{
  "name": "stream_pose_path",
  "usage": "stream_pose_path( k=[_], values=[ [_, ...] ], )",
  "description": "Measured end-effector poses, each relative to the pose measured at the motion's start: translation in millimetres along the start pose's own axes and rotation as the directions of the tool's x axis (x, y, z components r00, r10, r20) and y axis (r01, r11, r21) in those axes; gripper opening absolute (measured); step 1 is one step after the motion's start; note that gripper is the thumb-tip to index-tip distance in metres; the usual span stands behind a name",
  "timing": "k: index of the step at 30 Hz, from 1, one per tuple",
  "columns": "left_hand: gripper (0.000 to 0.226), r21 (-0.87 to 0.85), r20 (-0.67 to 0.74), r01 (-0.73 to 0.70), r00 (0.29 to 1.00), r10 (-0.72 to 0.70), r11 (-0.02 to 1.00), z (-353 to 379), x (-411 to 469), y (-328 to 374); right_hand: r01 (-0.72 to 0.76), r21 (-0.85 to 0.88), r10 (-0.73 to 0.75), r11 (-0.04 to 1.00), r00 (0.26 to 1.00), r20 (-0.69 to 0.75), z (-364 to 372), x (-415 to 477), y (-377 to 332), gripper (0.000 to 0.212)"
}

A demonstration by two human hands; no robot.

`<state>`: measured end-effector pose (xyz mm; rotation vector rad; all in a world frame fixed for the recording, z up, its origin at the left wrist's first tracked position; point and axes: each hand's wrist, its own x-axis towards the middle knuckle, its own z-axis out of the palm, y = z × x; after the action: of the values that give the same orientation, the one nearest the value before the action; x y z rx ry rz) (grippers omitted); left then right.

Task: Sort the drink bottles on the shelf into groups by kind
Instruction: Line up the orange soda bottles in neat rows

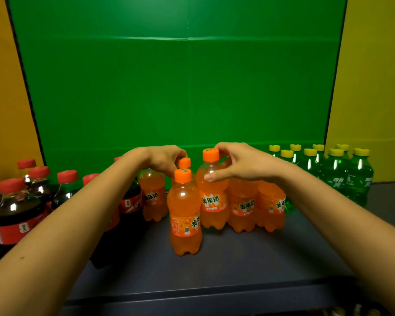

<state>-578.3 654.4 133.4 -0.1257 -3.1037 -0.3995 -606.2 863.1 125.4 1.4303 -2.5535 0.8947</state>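
Observation:
Several orange soda bottles stand in the middle of the dark shelf (226, 258). My right hand (242, 164) grips the neck of one orange bottle (211, 197) just under its cap. My left hand (163, 159) closes its fingertips on the cap of a rear orange bottle (184, 163). Another orange bottle (184, 215) stands alone in front, nearest me. Dark cola bottles with red caps (16, 208) are grouped on the left, partly hidden by my left forearm. Green bottles with yellow caps (335, 172) are grouped on the right.
A green back panel (180, 87) rises right behind the bottles, with yellow side walls (374, 87) at both ends. The shelf's front edge (203, 293) runs across below the bottles, with bare shelf surface in front of the orange group.

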Motion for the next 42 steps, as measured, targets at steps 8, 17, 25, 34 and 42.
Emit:
stream_pose_path(
  k=[8,17,25,34,42],
  values=[
    [0.033,0.086,-0.088,0.115,0.990,-0.107,0.990,0,16,-6,0.019,-0.237,-0.012,0.971,0.999,0.030,-10,49,-10,0.058],
    [0.037,0.129,-0.084,0.156,0.986,-0.146,0.979,0,31,-8,-0.053,-0.340,0.115,0.939,0.980,0.164,-12,80,-2,0.050],
    [0.040,0.217,-0.052,0.147,0.989,-0.139,0.965,-6,33,-5,-0.077,-0.347,0.157,0.935,0.965,0.209,-9,91,16,0.047],
    [0.050,0.225,-0.099,0.113,0.991,-0.092,0.968,-4,29,-5,-0.090,-0.407,0.198,0.909,0.953,0.231,4,97,24,0.067],
    [0.075,0.250,-0.113,0.206,0.977,-0.182,0.946,-14,6,-14,0.056,-0.349,-0.049,0.935,0.998,0.029,8,76,-4,0.043]
  ],
)
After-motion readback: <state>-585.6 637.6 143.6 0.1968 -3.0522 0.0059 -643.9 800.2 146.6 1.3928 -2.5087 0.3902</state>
